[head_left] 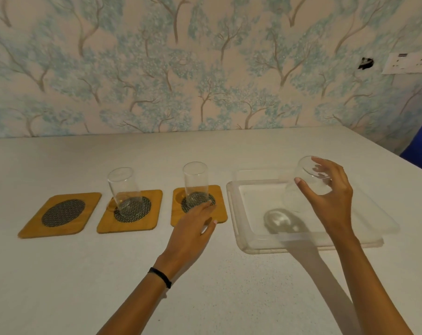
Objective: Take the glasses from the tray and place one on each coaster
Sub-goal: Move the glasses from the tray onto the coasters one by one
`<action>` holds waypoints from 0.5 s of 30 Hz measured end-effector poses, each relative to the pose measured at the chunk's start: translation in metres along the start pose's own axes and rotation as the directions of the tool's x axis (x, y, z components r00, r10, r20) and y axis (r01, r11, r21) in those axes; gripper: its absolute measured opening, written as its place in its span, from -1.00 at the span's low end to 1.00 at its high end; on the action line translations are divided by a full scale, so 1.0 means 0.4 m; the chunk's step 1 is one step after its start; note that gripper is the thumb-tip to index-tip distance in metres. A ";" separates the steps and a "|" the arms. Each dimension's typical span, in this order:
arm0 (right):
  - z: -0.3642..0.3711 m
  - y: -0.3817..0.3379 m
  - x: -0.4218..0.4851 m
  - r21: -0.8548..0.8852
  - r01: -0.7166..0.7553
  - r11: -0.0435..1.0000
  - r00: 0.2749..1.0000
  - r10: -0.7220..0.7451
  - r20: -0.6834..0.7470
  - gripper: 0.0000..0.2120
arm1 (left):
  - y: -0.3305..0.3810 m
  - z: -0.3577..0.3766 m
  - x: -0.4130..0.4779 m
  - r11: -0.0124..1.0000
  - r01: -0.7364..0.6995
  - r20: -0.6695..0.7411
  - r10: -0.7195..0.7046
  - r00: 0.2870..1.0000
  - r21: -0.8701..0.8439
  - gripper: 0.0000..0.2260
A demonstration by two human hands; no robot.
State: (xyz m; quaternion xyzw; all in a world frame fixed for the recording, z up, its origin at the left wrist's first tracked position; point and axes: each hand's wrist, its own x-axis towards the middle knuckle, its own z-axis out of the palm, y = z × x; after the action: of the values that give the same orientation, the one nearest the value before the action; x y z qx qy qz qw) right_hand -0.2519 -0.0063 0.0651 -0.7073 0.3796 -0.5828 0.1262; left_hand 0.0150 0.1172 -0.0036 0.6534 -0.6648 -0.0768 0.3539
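Observation:
Three wooden coasters with dark mesh centres lie in a row on the white table. The left coaster (pixel 61 215) is bare. A clear glass (pixel 124 191) stands on the middle coaster (pixel 130 211), and another glass (pixel 196 183) stands on the right coaster (pixel 199 205). My left hand (pixel 193 228) rests open on the right coaster's front edge, beside that glass's base. My right hand (pixel 331 194) grips a third clear glass (pixel 306 183), tilted, above the translucent tray (pixel 253 245).
The table's right edge runs diagonally behind the tray, with a blue object (pixel 420 143) beyond it. A patterned wall stands along the back with a socket plate (pixel 408 62) at the upper right. Bare tabletop stretches in front of the coasters.

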 end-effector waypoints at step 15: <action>0.233 -0.231 -0.034 0.141 0.016 0.990 0.889 -0.078 0.451 -0.50 | -0.248 -0.256 -0.170 0.975 0.149 -0.134 -0.128 0.983 0.164 -0.78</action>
State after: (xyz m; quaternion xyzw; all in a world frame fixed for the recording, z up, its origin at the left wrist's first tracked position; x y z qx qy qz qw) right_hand -0.1306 0.0411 0.0856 -0.8232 0.2824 -0.4277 0.2445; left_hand 0.1470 0.2037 -0.0093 0.7301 -0.5986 -0.0028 0.3297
